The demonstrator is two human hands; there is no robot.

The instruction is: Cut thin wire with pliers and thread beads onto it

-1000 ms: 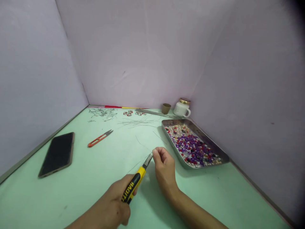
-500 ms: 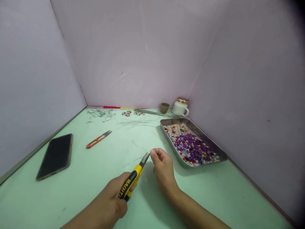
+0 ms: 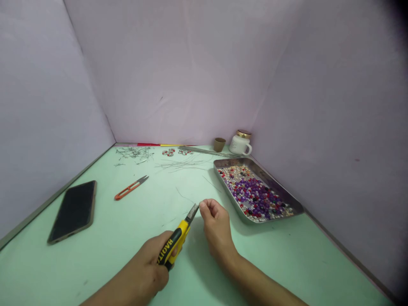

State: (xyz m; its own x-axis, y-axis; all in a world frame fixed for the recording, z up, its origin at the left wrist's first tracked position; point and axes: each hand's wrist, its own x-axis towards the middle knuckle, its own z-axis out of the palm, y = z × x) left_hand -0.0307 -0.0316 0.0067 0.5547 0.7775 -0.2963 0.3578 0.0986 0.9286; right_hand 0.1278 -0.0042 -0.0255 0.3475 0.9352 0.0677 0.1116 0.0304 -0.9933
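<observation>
Left hand (image 3: 149, 272) clamped on yellow-handled pliers (image 3: 177, 238), right hand (image 3: 215, 225) pinching thin wire at nose; bending step, needs steady twist.

Single head-worn view, forward and down over the green table (image 3: 121, 238), close above the hands, toward the corner walls.

A small craft corner for bead work: a pale green table (image 3: 95, 255) boxed in by plain lilac partition walls (image 3: 191, 63). A metal tray (image 3: 295, 207) of mixed beads sits by the right edge, wire pieces (image 3: 135, 152) litter the far left corner, and orange thread snips (image 3: 130, 187) lie nearby.
</observation>
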